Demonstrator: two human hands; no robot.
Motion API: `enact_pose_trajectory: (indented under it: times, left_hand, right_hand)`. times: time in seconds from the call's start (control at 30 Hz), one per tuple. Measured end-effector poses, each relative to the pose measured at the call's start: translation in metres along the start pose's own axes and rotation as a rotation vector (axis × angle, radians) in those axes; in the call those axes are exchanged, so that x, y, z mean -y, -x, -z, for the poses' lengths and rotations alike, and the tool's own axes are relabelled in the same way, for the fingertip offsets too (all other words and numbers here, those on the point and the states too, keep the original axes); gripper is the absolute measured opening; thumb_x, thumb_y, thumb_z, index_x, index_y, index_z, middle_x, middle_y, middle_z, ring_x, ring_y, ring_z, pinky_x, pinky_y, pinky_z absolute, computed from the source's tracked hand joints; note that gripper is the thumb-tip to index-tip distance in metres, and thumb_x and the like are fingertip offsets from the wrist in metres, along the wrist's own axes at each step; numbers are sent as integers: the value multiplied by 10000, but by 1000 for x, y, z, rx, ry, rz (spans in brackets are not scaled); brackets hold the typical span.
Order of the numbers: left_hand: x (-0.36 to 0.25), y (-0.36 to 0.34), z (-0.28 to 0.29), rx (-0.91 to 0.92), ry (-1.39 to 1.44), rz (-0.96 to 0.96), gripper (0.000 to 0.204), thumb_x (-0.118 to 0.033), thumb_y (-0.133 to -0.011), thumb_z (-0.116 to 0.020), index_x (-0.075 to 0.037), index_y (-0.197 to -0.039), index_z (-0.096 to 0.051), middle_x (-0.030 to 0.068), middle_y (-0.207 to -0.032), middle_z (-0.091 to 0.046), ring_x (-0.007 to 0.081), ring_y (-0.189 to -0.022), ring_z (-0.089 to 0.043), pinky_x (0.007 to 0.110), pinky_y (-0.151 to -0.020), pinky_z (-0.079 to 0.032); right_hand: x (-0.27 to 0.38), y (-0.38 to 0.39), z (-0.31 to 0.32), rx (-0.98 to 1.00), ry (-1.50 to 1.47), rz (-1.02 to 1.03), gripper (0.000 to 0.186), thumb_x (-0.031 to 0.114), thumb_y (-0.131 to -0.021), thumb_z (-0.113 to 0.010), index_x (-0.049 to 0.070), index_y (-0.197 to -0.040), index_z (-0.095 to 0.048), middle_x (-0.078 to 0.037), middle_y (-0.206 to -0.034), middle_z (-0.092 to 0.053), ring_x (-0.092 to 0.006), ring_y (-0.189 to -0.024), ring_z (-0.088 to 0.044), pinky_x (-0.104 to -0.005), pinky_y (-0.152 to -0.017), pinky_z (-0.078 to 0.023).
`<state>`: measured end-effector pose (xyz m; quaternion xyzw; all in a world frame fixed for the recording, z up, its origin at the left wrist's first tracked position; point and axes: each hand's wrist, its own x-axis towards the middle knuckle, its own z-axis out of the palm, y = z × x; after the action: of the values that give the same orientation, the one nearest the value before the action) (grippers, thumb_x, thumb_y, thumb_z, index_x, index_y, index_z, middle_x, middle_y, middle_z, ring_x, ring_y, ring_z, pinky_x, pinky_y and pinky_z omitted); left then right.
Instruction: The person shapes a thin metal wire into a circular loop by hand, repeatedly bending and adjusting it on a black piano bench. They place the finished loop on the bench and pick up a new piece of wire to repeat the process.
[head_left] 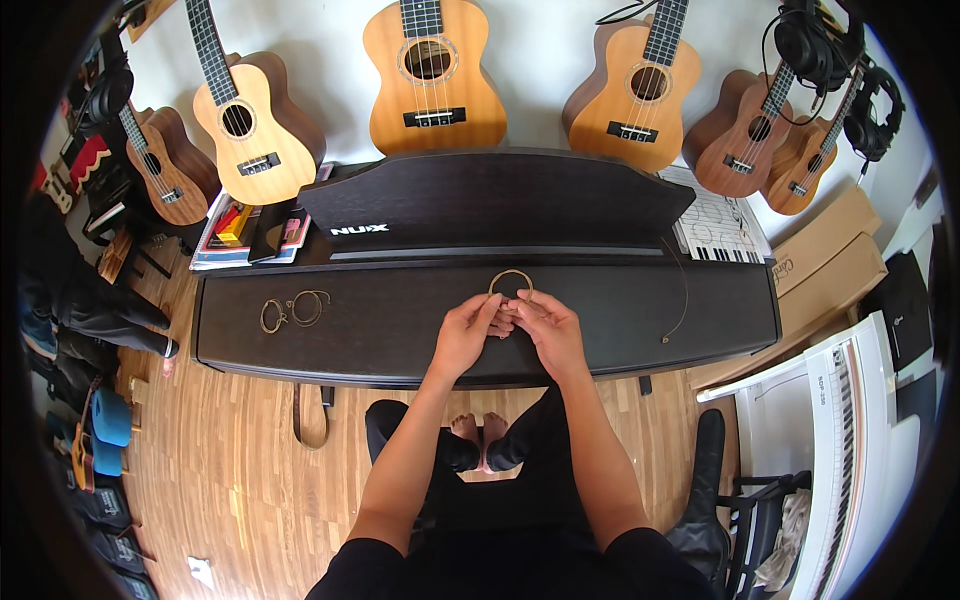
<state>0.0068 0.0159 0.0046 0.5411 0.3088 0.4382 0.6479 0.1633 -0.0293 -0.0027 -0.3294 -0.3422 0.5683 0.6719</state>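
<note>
Setting: music room, either a home practice space or a small instrument shop; cannot tell which. Evidence: six ukuleles (434, 75) hang in a row on the far white wall. A dark digital piano (480, 300) with closed lid stands beneath them, sheet music (718, 225) at its far right. A white keyboard (845, 420) stands at the right edge. Headphones (815, 45) hang far right. Cardboard boxes (830, 255) stacked right of the piano. Books (245, 230) stacked far left. Wooden parquet floor (230, 480). Coiled strings (295, 308) lie on the piano lid, left.
</note>
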Motion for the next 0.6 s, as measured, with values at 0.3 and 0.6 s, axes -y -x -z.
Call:
enact_pose_trajectory:
  times: [0.3, 0.6]
  left_hand:
    - [6, 3, -4, -9, 50, -51, 250, -180, -1026, -490, 26, -1114, -600, 109, -936, -678, 167, -846, -671, 292, -787, -567]
    - [1, 3, -3, 5, 11, -19, 257, -179, -1034, -463, 31, -1121, -581, 122, -971, -670, 188, -876, -670, 307, -809, -570]
  right_hand:
    - [-9, 0, 0, -64, 99, 89, 238, 1, -927, -612, -40, -1162, -623, -111, -1157, -624, -178, -1047, -624, -310, -933, -516]
    - [-11, 1, -7, -41, 181, 216, 243, -9, -940, -590, -59, -1177, -612, -101, -1188, -598, -166, -1087, -610, -255, -943, -482]
